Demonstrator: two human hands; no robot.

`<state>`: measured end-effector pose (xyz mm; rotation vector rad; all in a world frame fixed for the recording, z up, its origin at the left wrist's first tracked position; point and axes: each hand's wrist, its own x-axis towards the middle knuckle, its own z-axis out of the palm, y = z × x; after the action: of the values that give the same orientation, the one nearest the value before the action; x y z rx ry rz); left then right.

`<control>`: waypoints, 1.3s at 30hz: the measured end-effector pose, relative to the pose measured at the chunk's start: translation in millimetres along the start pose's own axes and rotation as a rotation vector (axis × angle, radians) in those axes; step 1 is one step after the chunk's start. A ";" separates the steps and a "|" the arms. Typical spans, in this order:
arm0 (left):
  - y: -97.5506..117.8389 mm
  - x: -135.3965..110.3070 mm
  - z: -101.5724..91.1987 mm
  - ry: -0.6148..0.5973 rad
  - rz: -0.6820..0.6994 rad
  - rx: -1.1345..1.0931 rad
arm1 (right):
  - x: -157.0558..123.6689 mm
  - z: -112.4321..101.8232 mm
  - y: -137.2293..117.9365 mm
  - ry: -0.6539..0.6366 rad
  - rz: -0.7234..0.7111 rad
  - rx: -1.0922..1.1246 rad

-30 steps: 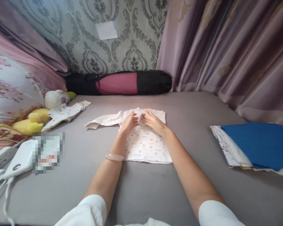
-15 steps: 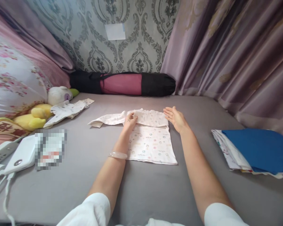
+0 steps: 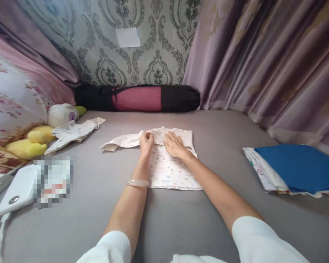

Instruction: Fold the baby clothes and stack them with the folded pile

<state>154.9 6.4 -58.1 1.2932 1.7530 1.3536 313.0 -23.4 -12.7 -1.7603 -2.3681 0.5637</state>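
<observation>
A small white long-sleeved shirt (image 3: 171, 171) with a pastel print lies on the grey sheet. Its right-side sleeve is folded across the upper part, while the other sleeve (image 3: 120, 141) stretches out to the left. My left hand (image 3: 146, 141), below which a pale bangle (image 3: 137, 183) circles the forearm, pinches the folded sleeve near its end. Flat on the folded sleeve and the chest of the shirt rests my right hand (image 3: 175, 144), fingers extended.
A folded clothes pile topped with blue cloth (image 3: 298, 166) lies right. Left are another small printed garment (image 3: 74, 132), yellow plush toys (image 3: 30, 142), a white power bank (image 3: 19, 191) with cables, and a blurred-out item (image 3: 55, 180). A black-and-pink long bag (image 3: 137, 98) lies along the wall.
My right hand has moved left from beside the shirt and now lies on the folded sleeve. My left hand still pinches the sleeve. The view has shifted slightly.
</observation>
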 end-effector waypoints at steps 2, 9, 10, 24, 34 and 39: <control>2.0 -3.1 -1.9 0.036 0.015 0.058 | 2.7 8.2 -8.2 0.009 -0.050 -0.023; 7.1 -10.3 -3.0 0.020 0.120 0.134 | 6.4 24.2 -7.6 0.019 -0.104 -0.093; 7.4 -10.6 -2.9 0.017 0.128 0.127 | 6.3 24.6 -6.0 0.022 -0.099 -0.098; 2.0 -8.2 -0.3 -0.025 0.118 0.284 | 1.1 16.8 24.1 0.083 0.191 -0.141; 0.9 -7.7 1.3 -0.064 0.122 0.305 | -1.1 8.7 53.4 0.139 0.340 -0.173; 2.3 -10.9 0.4 -0.080 0.143 0.313 | -1.8 6.5 59.4 0.156 0.359 -0.171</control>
<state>160.0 -3.5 -57.4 1.6446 1.9015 1.1130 364.5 -11.9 -40.8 -2.2356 -2.0612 0.2549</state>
